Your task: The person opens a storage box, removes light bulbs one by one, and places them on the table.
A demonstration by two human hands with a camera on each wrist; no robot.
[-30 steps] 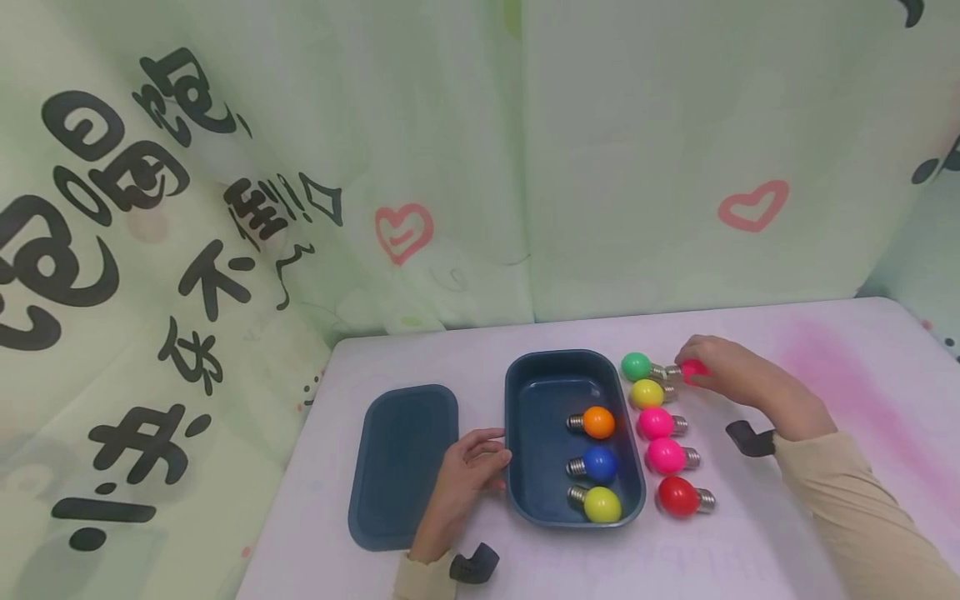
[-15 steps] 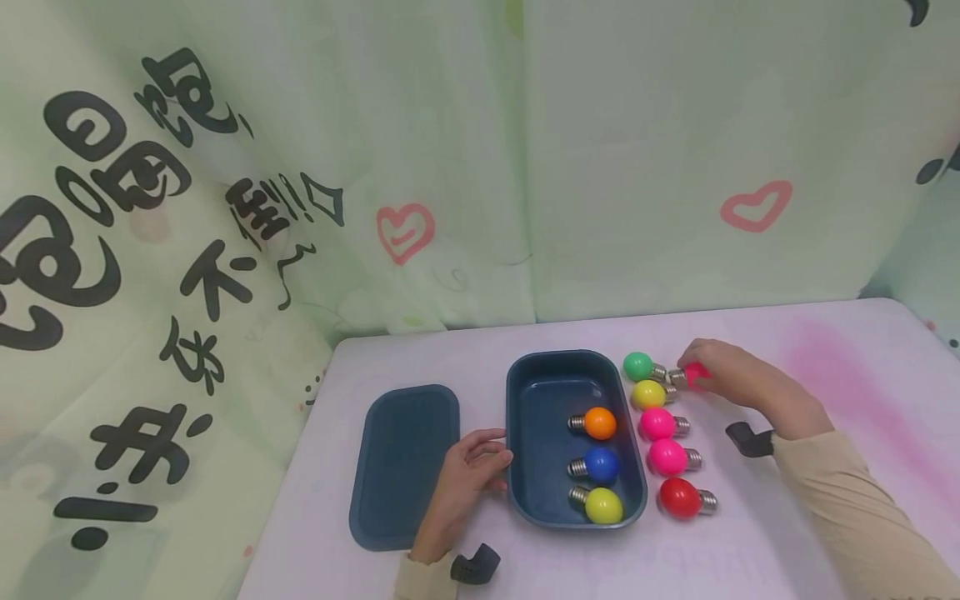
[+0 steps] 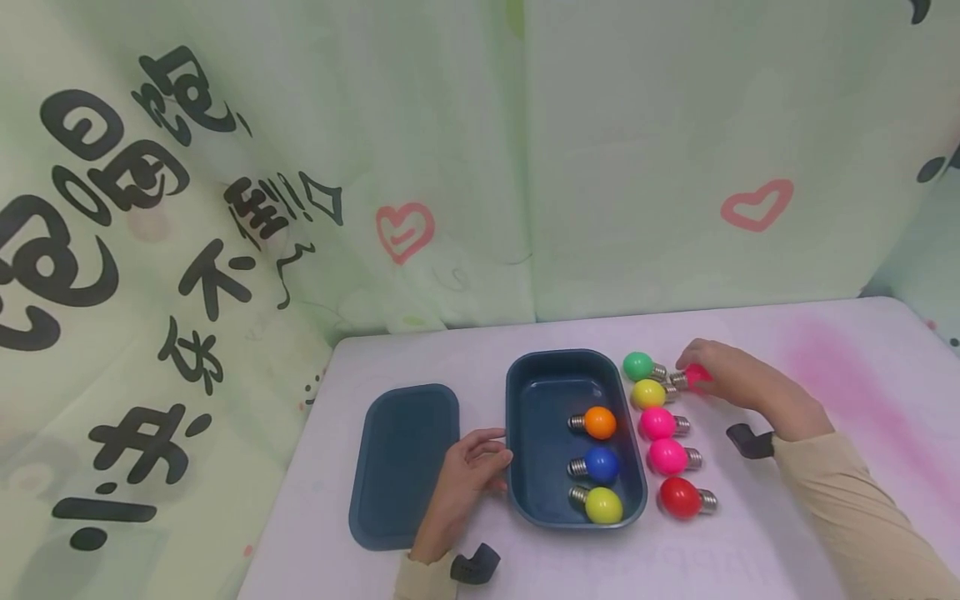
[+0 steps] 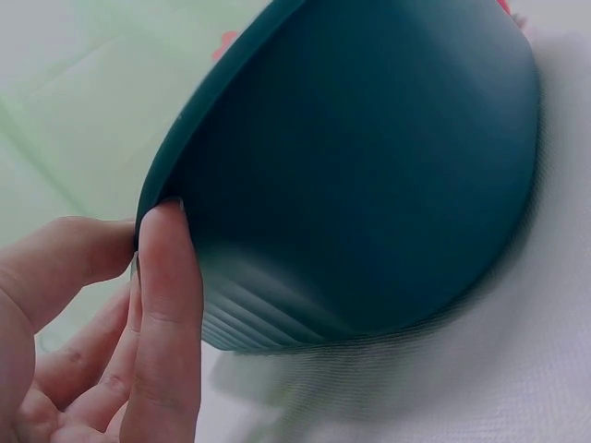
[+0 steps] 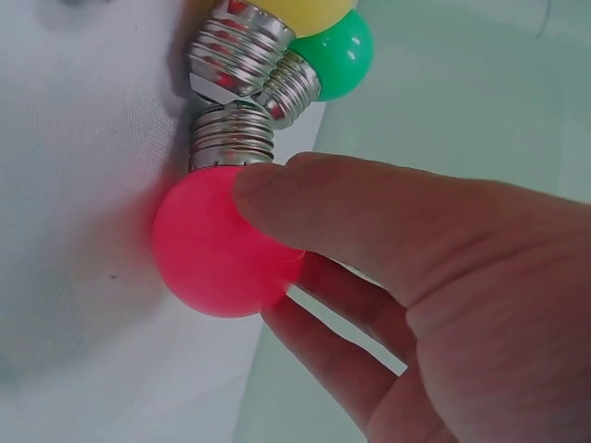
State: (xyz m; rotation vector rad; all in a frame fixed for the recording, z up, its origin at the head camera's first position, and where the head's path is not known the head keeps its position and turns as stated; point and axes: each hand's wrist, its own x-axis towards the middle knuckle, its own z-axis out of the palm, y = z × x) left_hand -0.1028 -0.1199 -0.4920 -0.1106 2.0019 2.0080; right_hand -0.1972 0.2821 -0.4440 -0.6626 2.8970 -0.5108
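My right hand (image 3: 723, 371) pinches a hot-pink light bulb (image 5: 217, 249) by its round globe. The bulb's metal screw base points at the bases of a yellow bulb (image 3: 648, 393) and a green bulb (image 3: 638, 367). My left hand (image 3: 468, 475) pinches the left rim of a dark blue box (image 3: 536, 500), seen close in the left wrist view with fingertips at the box's edge (image 4: 175, 138). Inside the box lie an orange bulb (image 3: 600, 422), a blue bulb (image 3: 602, 464) and a yellow-green bulb (image 3: 604, 506), bases to the left.
Right of the box, two pink bulbs (image 3: 667, 457) and a red bulb (image 3: 678, 497) continue the column. A dark blue lid (image 3: 405, 458) lies flat on the white table (image 3: 315, 533) at left. A printed curtain (image 3: 630, 167) hangs behind.
The held pink bulb has shifted slightly toward the near side, its base now beside the yellow bulb's base. My left hand and the box stay put.
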